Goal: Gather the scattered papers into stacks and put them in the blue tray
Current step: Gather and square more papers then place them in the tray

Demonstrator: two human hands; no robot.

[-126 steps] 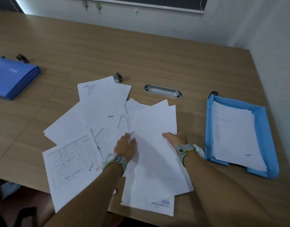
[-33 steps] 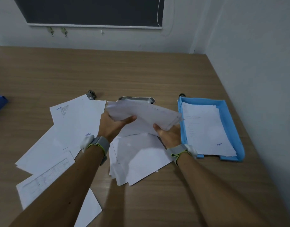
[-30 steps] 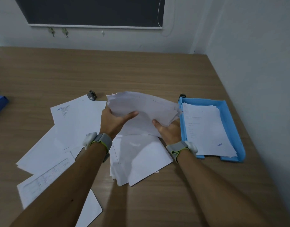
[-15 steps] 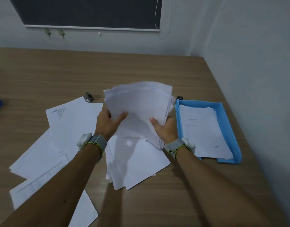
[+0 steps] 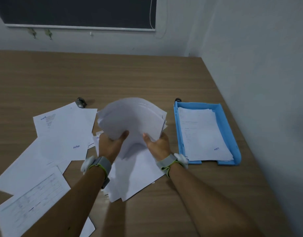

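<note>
I hold a stack of white papers [image 5: 132, 117] above the table, tilted up and bowed toward me. My left hand [image 5: 109, 144] grips its lower left edge, and my right hand [image 5: 157, 144] grips its lower right edge. Under my hands lies a loose pile of white sheets [image 5: 138, 175]. More scattered papers [image 5: 61, 132] spread over the table to the left, one with a printed table [image 5: 32, 197] near the front edge. The blue tray [image 5: 231, 132] sits to the right of my hands with a stack of sheets [image 5: 202, 134] inside it.
The wooden table [image 5: 113, 77] reaches a grey wall on the right, close behind the tray. A small metal object [image 5: 81, 102] sits beyond the left papers and another [image 5: 178, 100] at the tray's far corner. A dark board [image 5: 75, 12] hangs on the back wall.
Both hands have lifted the gathered stack off the table and tipped it from nearly flat to upright. The papers now bow toward me. The tray and the loose sheets lie as before.
</note>
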